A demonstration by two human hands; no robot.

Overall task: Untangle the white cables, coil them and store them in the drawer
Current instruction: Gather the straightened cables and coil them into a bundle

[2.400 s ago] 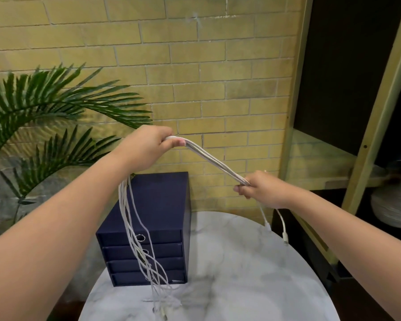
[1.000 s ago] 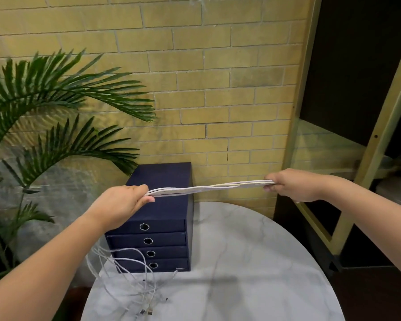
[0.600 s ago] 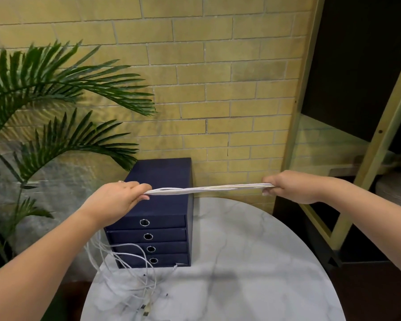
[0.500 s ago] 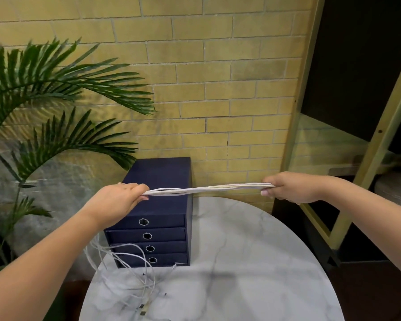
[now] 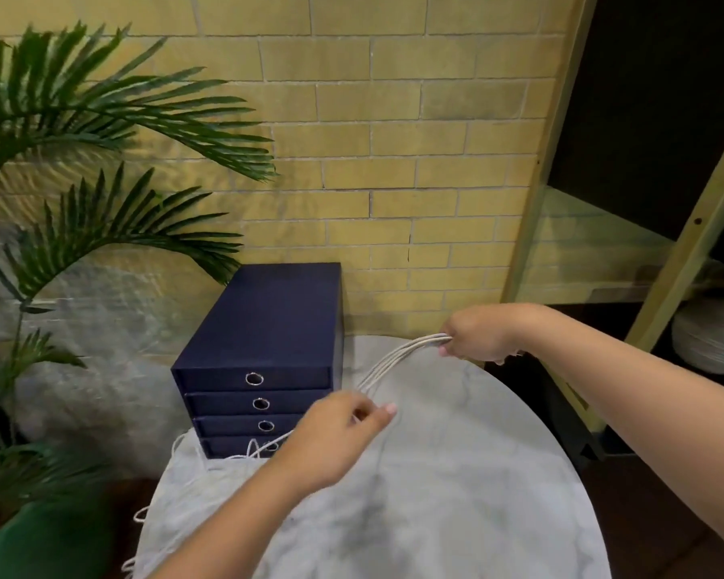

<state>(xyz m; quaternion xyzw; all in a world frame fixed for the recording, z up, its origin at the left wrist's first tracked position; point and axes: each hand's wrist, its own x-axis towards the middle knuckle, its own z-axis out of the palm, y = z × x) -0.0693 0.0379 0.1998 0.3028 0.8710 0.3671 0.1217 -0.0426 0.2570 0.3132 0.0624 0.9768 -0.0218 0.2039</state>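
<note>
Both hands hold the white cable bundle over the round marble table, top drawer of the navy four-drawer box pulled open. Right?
No: the head view shows the top drawer of the navy four-drawer box shut, flush with those below it. Otherwise right: left hand and right hand hold the white cable bundle over the round marble table.

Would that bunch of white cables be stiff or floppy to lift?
Probably floppy: the white cables curve between the right hand and left hand, and their loose ends droop over the marble table edge. Likely light too: fingers alone hold them up.
</note>
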